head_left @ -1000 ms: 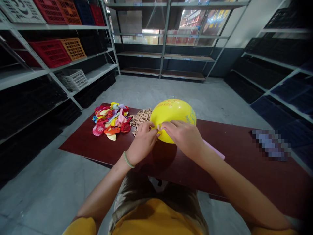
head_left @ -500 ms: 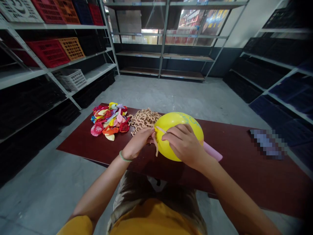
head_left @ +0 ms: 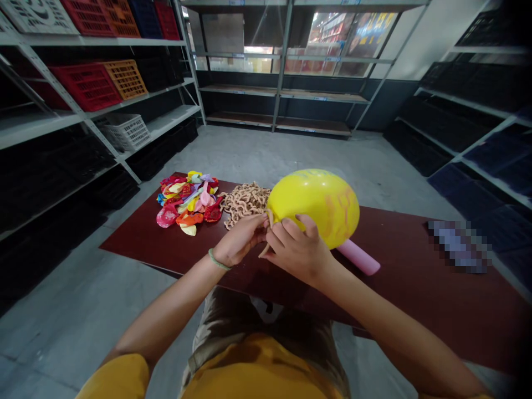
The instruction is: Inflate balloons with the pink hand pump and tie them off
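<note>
A person's two bare hands met over a dark red surface (head_left: 187,252), a printed yellow balloon (head_left: 316,199) just beyond them at two o'clock. The left hand (head_left: 243,239) pinched a tan cord (head_left: 270,217) beside the balloon's near end; the right hand (head_left: 298,250) curled against it, though its grip could not be made out. From the hands, limp balloons (head_left: 191,202) lay at ten o'clock, heaped cords (head_left: 245,200) at eleven, a pink tube (head_left: 361,258) at three.

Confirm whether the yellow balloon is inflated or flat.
Inflated: the yellow balloon is rounded and glossy, unlike the limp balloons on the table.
</note>
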A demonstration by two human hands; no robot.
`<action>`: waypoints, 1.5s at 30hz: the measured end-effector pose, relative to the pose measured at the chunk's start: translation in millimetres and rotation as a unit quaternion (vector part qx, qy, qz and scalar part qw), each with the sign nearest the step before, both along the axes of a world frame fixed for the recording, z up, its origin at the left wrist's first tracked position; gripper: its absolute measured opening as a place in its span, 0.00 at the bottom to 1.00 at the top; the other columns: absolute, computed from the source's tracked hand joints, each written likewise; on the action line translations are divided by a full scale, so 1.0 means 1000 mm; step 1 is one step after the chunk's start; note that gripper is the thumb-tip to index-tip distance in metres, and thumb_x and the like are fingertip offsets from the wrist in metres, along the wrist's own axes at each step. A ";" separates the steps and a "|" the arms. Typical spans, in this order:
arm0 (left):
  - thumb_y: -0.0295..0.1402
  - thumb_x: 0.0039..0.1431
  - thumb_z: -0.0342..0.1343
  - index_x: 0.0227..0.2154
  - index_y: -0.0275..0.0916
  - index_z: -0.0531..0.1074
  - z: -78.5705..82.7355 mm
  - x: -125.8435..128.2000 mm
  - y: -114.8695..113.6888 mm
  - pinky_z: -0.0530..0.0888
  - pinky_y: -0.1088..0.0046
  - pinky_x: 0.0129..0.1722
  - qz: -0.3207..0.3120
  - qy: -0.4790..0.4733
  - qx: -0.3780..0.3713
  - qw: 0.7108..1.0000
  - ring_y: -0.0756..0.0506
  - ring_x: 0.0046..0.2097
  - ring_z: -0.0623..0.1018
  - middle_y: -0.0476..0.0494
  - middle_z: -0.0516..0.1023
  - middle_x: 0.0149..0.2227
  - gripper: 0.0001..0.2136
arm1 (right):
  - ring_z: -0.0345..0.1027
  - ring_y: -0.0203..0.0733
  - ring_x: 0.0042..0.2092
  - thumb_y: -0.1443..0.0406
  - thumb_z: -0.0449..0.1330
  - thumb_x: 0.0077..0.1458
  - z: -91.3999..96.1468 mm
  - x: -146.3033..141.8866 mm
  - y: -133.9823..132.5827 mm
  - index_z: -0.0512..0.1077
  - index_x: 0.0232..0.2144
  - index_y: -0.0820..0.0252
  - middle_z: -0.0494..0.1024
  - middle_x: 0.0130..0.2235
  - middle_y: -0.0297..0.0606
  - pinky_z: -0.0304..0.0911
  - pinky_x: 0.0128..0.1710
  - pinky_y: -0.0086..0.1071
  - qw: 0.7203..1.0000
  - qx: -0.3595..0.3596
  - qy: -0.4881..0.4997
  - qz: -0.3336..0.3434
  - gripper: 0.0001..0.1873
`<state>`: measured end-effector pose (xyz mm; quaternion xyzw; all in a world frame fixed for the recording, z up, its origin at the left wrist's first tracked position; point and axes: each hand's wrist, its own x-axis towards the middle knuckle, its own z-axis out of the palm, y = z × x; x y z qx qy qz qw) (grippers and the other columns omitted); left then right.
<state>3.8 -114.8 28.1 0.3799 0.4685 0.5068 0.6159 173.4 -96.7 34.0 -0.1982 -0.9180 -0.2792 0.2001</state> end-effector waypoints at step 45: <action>0.31 0.63 0.57 0.32 0.39 0.74 0.054 0.006 -0.003 0.69 0.69 0.36 0.183 0.543 0.346 0.743 0.46 0.34 0.75 0.46 0.79 0.32 0.04 | 0.60 0.43 0.31 0.69 0.54 0.53 0.053 0.011 -0.018 0.69 0.24 0.59 0.71 0.26 0.37 0.57 0.38 0.42 0.984 -0.107 0.131 0.055 0.07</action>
